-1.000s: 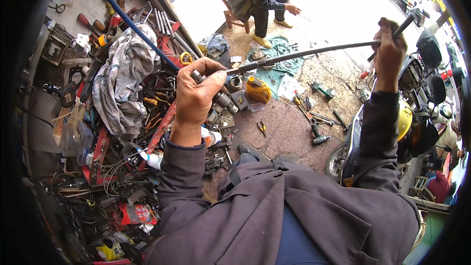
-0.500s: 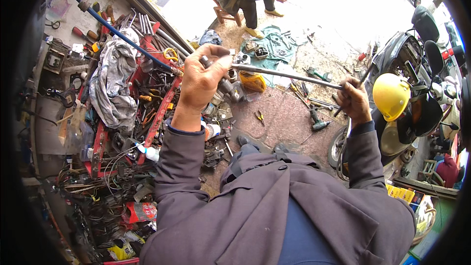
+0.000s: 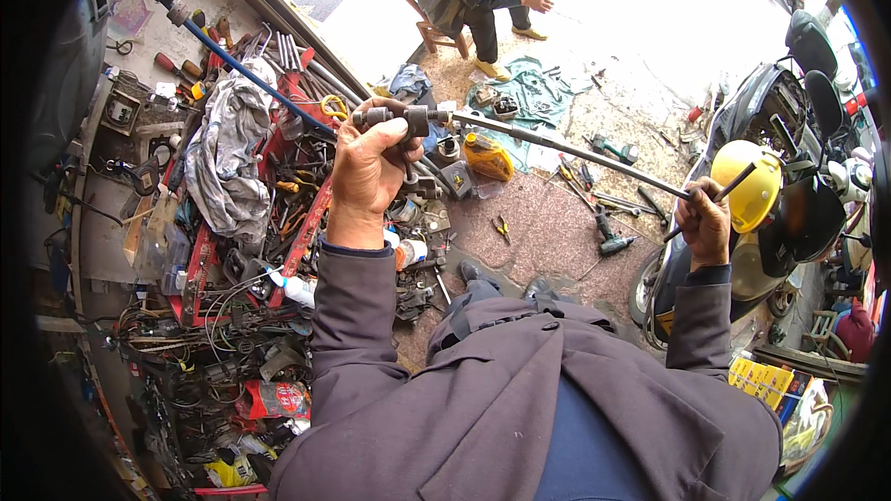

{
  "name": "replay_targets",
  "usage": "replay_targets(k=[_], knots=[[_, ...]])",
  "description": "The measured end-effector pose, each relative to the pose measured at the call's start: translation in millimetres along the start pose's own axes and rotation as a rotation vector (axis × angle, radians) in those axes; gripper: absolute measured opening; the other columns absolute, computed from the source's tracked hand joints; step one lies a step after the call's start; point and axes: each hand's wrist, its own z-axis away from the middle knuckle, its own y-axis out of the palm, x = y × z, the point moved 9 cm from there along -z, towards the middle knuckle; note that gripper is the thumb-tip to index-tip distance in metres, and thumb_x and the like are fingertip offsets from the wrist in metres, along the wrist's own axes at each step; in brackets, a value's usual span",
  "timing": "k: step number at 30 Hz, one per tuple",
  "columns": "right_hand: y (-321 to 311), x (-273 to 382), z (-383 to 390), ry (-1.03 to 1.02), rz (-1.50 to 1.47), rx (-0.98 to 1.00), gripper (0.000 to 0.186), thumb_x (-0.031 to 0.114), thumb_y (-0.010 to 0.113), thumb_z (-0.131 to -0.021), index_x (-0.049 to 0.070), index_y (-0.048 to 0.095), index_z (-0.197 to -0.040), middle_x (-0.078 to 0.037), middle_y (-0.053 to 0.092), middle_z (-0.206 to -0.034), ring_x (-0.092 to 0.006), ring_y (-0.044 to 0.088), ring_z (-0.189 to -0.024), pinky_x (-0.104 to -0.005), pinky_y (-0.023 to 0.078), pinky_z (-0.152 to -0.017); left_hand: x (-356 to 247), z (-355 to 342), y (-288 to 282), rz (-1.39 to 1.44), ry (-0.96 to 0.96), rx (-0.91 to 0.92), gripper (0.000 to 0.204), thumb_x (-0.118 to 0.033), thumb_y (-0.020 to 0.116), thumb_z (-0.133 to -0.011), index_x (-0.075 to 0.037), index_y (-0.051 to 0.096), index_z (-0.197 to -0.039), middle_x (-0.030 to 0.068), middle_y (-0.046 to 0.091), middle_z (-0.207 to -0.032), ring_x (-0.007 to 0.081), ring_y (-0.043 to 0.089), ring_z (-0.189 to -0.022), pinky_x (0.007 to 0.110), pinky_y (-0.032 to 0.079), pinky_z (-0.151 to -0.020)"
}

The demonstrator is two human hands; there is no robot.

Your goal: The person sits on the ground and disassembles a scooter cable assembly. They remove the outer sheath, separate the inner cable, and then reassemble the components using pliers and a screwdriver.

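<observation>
A long dark metal rod (image 3: 566, 147) spans the gap between my hands, sloping down to the right. At its left end is a dark, stepped cylindrical metal fitting (image 3: 418, 121). My left hand (image 3: 360, 181) is closed around this fitting, with the thumb lying along it. The rod's right end meets a thin crossbar (image 3: 740, 179), and my right hand (image 3: 707, 227) is wrapped round that junction. Fingers hide part of the fitting and the joint between rod and crossbar.
Tools and rags crowd a red-framed bench (image 3: 302, 237) at left. A cordless drill (image 3: 608, 234), pliers (image 3: 502, 229) and a yellow container (image 3: 487, 158) lie on the floor. A scooter (image 3: 742, 288) with a yellow helmet (image 3: 745, 187) stands right. Someone sits on a wooden chair (image 3: 436, 34) ahead.
My right hand has moved lower and slightly right, tilting the rod more steeply. My left hand has turned, so the fitting now lies nearly level in line with the rod.
</observation>
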Motion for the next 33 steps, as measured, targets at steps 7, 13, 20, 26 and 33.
replay_targets(k=[7, 13, 20, 26, 33], knots=[[6.2, -1.4, 0.9, -0.045, -0.003, 0.048, 0.013, 0.009, 0.070, -0.086, 0.002, 0.059, -0.088, -0.001, 0.051, -0.066, -0.0077, 0.038, -0.045, -0.0218, 0.029, -0.041, -5.5, 10.0, 8.4, 0.031, -0.031, 0.050, 0.019, 0.001, 0.062, -0.078, 0.000, 0.060, -0.097, 0.0117, 0.061, -0.081, 0.0194, 0.061, -0.067, 0.029, 0.048, -0.055], [6.1, 5.0, -14.4, -0.123, 0.235, 0.029, 0.014, 0.005, 0.066, -0.089, 0.005, 0.057, -0.099, -0.002, 0.057, -0.078, -0.0094, 0.052, -0.058, -0.0234, 0.046, -0.054, -7.2, 16.7, 7.3, -0.029, -0.029, 0.098, 0.021, 0.003, 0.062, -0.078, -0.001, 0.060, -0.098, 0.0116, 0.061, -0.083, 0.0170, 0.059, -0.067, 0.025, 0.045, -0.053], [7.8, 12.1, -28.9, -0.415, 0.875, -0.017, 0.031, 0.028, 0.045, -0.103, 0.003, 0.057, -0.091, -0.001, 0.054, -0.081, -0.0088, 0.049, -0.074, -0.0228, 0.041, -0.070, -6.3, 20.3, -2.0, 0.007, -0.076, 0.024, 0.020, 0.003, 0.060, -0.076, -0.003, 0.058, -0.095, 0.0096, 0.056, -0.077, 0.0144, 0.053, -0.060, 0.022, 0.039, -0.047], [-12.2, 4.6, -43.6, 0.055, 0.819, -0.219, 0.037, 0.039, 0.047, -0.101, 0.005, 0.059, -0.089, 0.002, 0.046, -0.060, -0.0068, 0.041, -0.052, -0.0228, 0.032, -0.048, 5.8, 18.4, -4.7, 0.024, -0.124, 0.085, 0.024, 0.000, 0.061, -0.076, -0.003, 0.059, -0.099, 0.0086, 0.059, -0.078, 0.0131, 0.053, -0.057, 0.023, 0.038, -0.045], [-9.1, 26.1, -25.1, 0.041, 0.453, -0.365, 0.030, 0.022, 0.050, -0.098, 0.005, 0.052, -0.123, -0.003, 0.047, -0.065, -0.0109, 0.042, -0.037, -0.0242, 0.034, -0.031, 23.5, 14.5, -22.2, 0.010, -0.092, -0.026, 0.041, -0.001, 0.059, -0.074, -0.005, 0.052, -0.114, 0.0126, 0.059, -0.083, 0.0171, 0.053, -0.054, 0.031, 0.043, -0.045]])
